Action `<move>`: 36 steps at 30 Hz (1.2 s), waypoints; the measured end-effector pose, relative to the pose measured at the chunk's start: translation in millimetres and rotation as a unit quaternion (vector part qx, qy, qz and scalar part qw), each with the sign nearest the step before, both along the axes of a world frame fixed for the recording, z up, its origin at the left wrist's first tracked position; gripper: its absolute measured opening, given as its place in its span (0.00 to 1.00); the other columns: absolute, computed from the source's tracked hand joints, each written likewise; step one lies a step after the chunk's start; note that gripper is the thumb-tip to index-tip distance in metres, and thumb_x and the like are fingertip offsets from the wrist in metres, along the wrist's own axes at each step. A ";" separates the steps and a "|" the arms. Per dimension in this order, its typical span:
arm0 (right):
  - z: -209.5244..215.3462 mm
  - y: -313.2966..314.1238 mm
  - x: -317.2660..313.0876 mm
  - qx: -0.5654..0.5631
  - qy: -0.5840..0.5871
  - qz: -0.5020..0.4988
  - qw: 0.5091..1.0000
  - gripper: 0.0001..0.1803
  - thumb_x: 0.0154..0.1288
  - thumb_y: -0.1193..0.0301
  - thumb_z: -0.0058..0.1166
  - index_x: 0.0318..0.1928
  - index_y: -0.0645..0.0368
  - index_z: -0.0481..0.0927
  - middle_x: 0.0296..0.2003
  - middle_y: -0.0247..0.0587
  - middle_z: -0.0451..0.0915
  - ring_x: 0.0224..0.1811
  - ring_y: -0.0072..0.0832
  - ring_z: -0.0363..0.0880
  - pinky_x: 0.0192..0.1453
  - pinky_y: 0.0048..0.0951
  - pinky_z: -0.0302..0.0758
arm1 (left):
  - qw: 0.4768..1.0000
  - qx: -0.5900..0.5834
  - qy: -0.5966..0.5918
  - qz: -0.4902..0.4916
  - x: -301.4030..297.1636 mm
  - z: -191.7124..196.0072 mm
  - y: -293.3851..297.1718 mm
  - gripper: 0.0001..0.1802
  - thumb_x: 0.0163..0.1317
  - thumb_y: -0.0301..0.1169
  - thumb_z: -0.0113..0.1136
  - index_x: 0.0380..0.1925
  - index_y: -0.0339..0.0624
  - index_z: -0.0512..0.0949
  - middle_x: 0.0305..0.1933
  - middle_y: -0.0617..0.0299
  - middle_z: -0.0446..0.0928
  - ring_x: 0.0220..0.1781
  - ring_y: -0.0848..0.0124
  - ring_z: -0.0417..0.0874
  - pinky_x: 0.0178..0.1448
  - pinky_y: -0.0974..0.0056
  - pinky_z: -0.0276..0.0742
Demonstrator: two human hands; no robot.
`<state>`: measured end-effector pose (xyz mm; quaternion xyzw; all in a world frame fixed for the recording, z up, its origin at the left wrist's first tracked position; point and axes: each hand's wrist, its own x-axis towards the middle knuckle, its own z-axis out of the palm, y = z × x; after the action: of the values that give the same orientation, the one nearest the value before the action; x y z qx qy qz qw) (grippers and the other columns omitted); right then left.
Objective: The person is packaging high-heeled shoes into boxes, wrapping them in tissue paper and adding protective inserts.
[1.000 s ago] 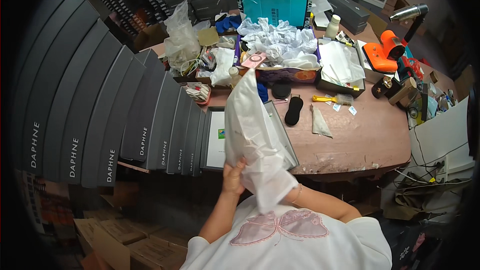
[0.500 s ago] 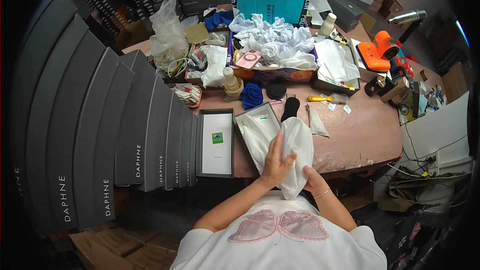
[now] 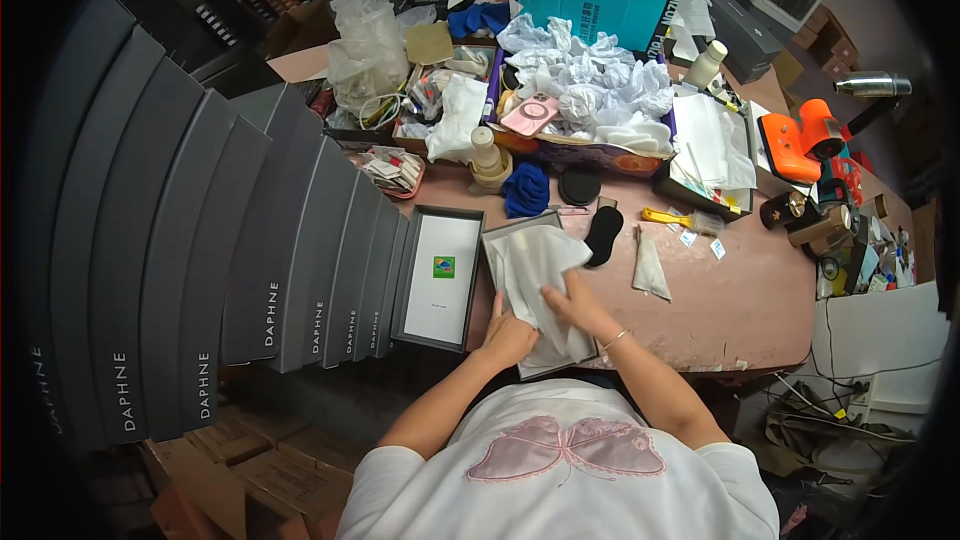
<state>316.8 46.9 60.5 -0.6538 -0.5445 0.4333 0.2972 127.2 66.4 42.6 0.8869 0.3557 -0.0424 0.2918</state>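
Note:
A white cloth bag (image 3: 538,275) lies inside a grey shoebox (image 3: 556,372) at the table's near edge. At the lower left of the box my left hand (image 3: 508,338) is closed on the bag's edge, its thumb pointing away from me. My right hand (image 3: 582,306) rests on the right side of the bag with fingers stretched and apart, slightly blurred. What the bag contains is hidden. Just left of it stands the box lid (image 3: 466,285), inner side up, white inside with a green sticker (image 3: 444,267).
Tall grey shoeboxes (image 3: 240,250) are stacked at the left. Beyond the box lie a black brush-shaped piece (image 3: 603,236), a blue cloth (image 3: 526,190), a yellow-handled brush (image 3: 685,221) and a small white pouch (image 3: 650,267). A carton of crumpled paper (image 3: 590,80) stands behind.
The white bag, held up over the table before, now lies down in the shoebox. Both hands have moved left and down with it, and my right hand has loosened onto its top.

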 end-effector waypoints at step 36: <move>-20.7 -42.3 12.3 -0.107 0.050 -0.184 0.976 0.34 0.60 0.43 0.53 0.45 0.65 0.82 0.32 0.59 0.82 0.35 0.48 0.83 0.42 0.40 0.76 | 0.791 -0.360 -0.225 0.440 -38.6 -27.5 -8.4 0.27 0.69 0.48 0.51 0.44 0.29 0.77 0.40 0.53 0.80 0.40 0.68 0.80 0.46 0.65 0.74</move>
<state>329.1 4.6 39.8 -0.7482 -0.3499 0.4592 0.3270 88.6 58.0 15.1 0.4499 0.5904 0.1659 0.6492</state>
